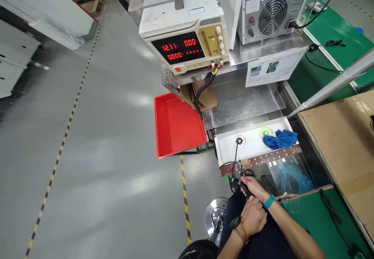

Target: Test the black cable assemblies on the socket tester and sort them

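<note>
- Head view: my right hand [253, 185] pinches a black cable [244, 186] between thumb and fingers, off the near edge of the white tray [226, 150] and over my lap.
- My left hand [254, 215] is curled up close below it, fingers bent inward; whether they also grip the cable I cannot tell, because the back of the hand covers them.
- The black cable is in the air, its upper end pointing toward the tray's near left corner; the detail there is too small for me to make out.
- A thin black cord [236, 155] hangs from the round port [239, 141] near the tray's left side and drops over the near edge, just beside my right fingers.
- For good handling, I judge my right pinch should sit firm but light, near the part being worked, with the left hand bracing below so nothing twists.
- The thin cord looks best left slack; a tug could strain it at the port or catch it on the perforated strip [270, 156] along the near edge.
- The blue cloth [280, 139] and green ring [265, 132] lie toward the tray's right edge, well apart from my fingers.
</note>
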Demonstrator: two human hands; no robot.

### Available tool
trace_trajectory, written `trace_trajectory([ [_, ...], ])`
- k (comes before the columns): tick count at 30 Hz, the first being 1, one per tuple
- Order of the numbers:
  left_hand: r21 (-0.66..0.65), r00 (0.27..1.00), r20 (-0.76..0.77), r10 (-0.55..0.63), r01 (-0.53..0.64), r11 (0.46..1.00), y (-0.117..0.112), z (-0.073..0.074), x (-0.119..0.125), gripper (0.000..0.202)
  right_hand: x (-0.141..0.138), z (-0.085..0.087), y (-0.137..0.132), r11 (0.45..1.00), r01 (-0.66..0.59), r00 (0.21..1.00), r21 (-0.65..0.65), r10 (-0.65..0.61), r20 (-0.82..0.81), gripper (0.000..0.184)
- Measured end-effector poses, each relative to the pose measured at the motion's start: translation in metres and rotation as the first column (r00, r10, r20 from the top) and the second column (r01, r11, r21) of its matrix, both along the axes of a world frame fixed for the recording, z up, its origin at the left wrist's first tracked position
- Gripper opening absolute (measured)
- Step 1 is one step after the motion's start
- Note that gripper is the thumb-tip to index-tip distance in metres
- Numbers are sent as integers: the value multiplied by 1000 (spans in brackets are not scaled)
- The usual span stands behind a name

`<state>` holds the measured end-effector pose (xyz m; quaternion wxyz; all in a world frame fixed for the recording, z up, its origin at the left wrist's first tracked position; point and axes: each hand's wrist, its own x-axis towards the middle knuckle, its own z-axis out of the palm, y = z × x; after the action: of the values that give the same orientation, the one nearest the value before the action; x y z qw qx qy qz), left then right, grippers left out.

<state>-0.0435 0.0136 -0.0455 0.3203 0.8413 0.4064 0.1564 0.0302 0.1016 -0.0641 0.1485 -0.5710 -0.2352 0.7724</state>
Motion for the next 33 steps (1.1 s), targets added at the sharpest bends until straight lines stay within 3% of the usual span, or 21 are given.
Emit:
trace_trajectory([
  [7,-76,1000,10,13,-12,997,-5,-4,-7,25,-3,-13,-2,998,46,998,-36,-47,-34,44],
  [12,-128,997,30,74,-70,989,-1,-2,-10,26,-5,-26,-4,999,37,999,-29,-38,-23,48],
  [14,-158,984,115,137,-118,980,0,-1,-14,27,-10,-32,-3,998,57,998,-17,-57,-22,52],
  [16,-205,935,220,278,-234,950,3,1,-22,29,-15,-36,-4,995,102,995,11,-101,-25,57],
  [18,-268,825,220,521,-462,845,7,0,-32,33,-19,-40,-5,991,123,992,59,-121,-35,61],
  [20,-335,672,94,735,-674,659,15,-3,-41,38,-17,-42,-4,988,100,995,117,-97,-32,62],
  [22,-393,568,-54,821,-768,505,28,-9,-47,39,-10,-41,2,979,6,1000,203,-9,17,59],
  [23,-420,553,-116,825,-780,464,35,-13,-48,41,-5,-39,8,963,-88,995,254,72,72,55],
  [24,-439,556,-172,813,-782,442,43,-17,-47,44,2,-36,16,929,-214,973,303,177,145,52],
  [26,-454,587,-266,765,-776,437,58,-26,-43,51,15,-25,37,802,-477,874,360,390,290,50],
  [28,-482,622,-305,721,-754,447,69,-37,-37,55,26,-12,61,703,-606,791,371,488,368,48],
  [30,-548,616,-266,742,-730,409,76,-49,-34,56,32,2,82,712,-577,812,400,448,374,44],
  [33,-658,508,-216,834,-706,260,80,-58,-34,62,36,20,98,769,-452,876,452,286,389,38],
])
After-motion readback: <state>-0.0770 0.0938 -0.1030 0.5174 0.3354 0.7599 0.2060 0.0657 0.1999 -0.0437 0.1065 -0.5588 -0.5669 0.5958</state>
